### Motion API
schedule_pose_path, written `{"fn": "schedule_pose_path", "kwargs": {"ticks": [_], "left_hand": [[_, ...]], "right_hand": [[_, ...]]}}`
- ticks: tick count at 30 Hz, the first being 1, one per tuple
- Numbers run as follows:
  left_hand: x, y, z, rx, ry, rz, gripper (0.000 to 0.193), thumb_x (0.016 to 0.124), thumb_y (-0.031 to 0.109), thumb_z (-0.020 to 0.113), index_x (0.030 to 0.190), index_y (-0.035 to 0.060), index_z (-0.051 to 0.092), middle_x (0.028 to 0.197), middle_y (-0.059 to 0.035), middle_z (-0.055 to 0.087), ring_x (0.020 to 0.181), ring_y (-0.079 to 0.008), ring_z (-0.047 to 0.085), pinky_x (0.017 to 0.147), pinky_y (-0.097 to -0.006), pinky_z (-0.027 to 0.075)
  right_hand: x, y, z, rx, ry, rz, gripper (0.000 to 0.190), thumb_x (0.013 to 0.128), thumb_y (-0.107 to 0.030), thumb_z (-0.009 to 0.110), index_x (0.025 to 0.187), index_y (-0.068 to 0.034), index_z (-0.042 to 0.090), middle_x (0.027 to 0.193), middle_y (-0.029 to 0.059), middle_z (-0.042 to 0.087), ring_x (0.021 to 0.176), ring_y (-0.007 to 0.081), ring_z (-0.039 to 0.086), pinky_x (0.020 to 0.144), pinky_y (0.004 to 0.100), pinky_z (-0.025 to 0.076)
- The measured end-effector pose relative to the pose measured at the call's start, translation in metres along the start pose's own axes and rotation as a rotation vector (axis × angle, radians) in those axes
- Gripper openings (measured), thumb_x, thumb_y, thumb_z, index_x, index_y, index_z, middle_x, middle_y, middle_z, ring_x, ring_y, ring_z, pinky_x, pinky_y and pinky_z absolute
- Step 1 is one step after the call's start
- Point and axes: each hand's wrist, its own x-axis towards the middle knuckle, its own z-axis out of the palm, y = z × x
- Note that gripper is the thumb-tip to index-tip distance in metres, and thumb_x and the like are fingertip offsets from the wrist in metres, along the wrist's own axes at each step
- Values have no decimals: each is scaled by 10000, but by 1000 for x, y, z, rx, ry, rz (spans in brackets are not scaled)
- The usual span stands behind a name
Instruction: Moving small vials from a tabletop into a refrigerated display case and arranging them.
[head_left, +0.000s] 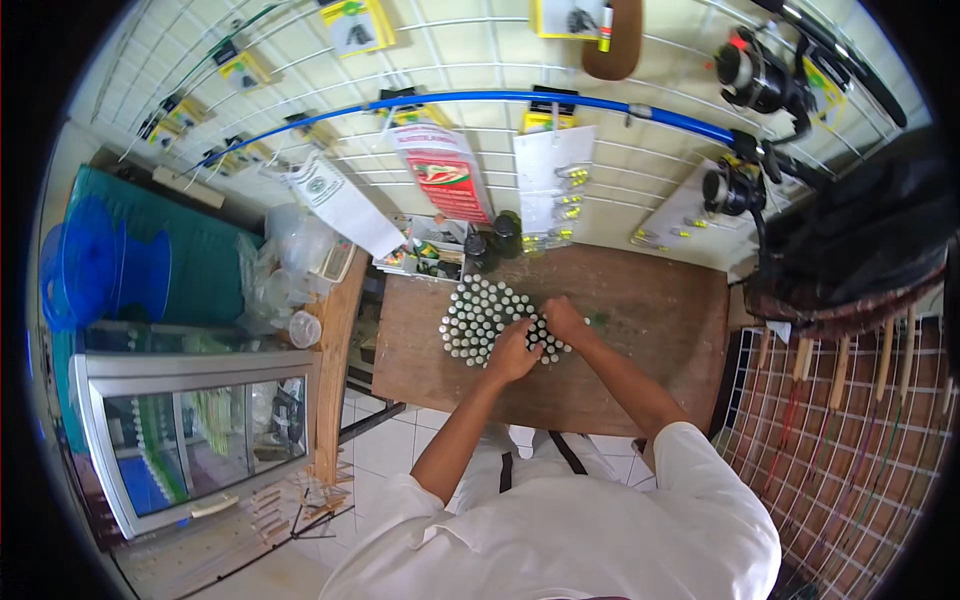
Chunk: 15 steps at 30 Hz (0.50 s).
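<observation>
Many small bottles or vials with round white caps (472, 322) stand close together on a brown wooden table (645, 330). My left hand (514, 352) is over the right part of this cluster, its fingers around or just above the caps. Beside it, slightly farther from my body, my right hand (564, 321) reaches in at the cluster's right edge with curled fingers. The two hands are close together. Whether either one grips a vial is too small to make out. A few caps show between and just below the hands.
Behind the cluster stand a white divided box (420, 266) of small goods and dark jars (507, 234). Fishing rods with reels (731, 187) and packets hang on the white wire grid. A glass-fronted cabinet (199, 442) is at left; a black bag (862, 240) hangs at right.
</observation>
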Motion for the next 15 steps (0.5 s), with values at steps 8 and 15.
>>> {"fn": "schedule_pose_path", "kwargs": {"ticks": [8, 15], "left_hand": [[-48, -10, -10, -70, 156, -71, 612, 833, 208, 733, 1344, -47, 513, 1329, -254, 571, 1279, -400, 510, 1096, -441, 398], [-95, 41, -59, -227, 412, 98, 434, 875, 141, 690, 1270, -3, 580, 1174, -235, 651, 1090, -379, 633, 944, -429, 496]], "right_hand": [[-18, -15, -36, -37, 191, -182, 310, 687, -40, 678, 983, -44, 771, 924, 221, 707, 855, 381, 705, 786, 415, 567], [-102, -165, -101, 218, -119, -311, 255, 736, -35, 736, 990, -22, 762, 846, 167, 737, 751, 226, 732, 710, 331, 570]]}}
